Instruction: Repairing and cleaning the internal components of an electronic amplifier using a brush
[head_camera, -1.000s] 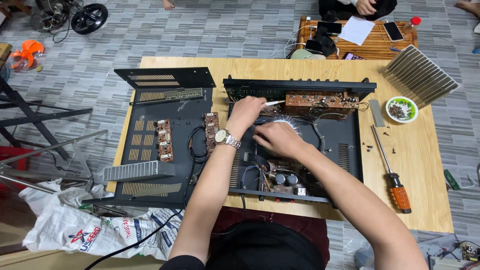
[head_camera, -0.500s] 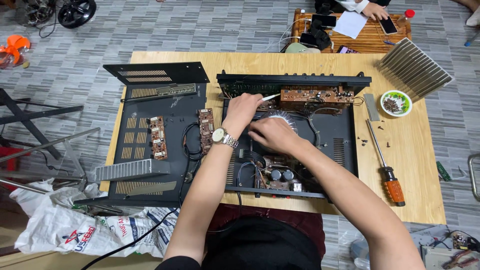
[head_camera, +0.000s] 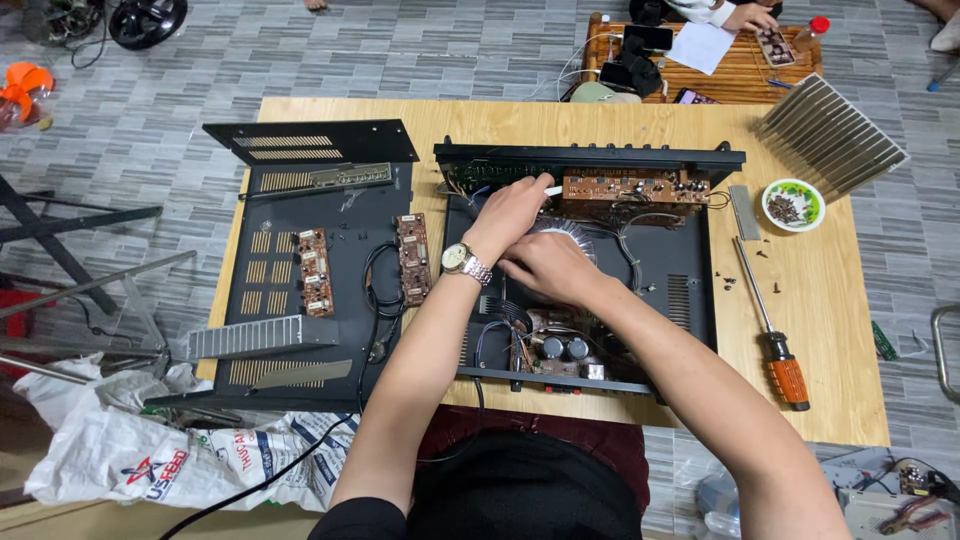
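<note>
An opened black amplifier chassis (head_camera: 690, 290) lies on a wooden table (head_camera: 840, 400). Both my hands are inside it, over a round silver transformer (head_camera: 580, 238). My left hand (head_camera: 510, 212), with a wristwatch, pinches a small white piece near the brown circuit board (head_camera: 630, 190) at the chassis's back. My right hand (head_camera: 545, 265) rests just below it with its fingers curled on the transformer or its wires; what it grips is hidden. Capacitors (head_camera: 560, 348) stand near the chassis's front edge.
The black cover (head_camera: 300, 300) lies left with two small boards (head_camera: 412, 258) on it. An orange-handled screwdriver (head_camera: 775, 335), a bowl of screws (head_camera: 792, 204) and a finned heatsink (head_camera: 830, 135) are at right. Another person's hand (head_camera: 745, 15) works at a tray beyond the table.
My hands stay in the same spot inside the chassis with only slight finger movement. The camera view has shifted a little.
</note>
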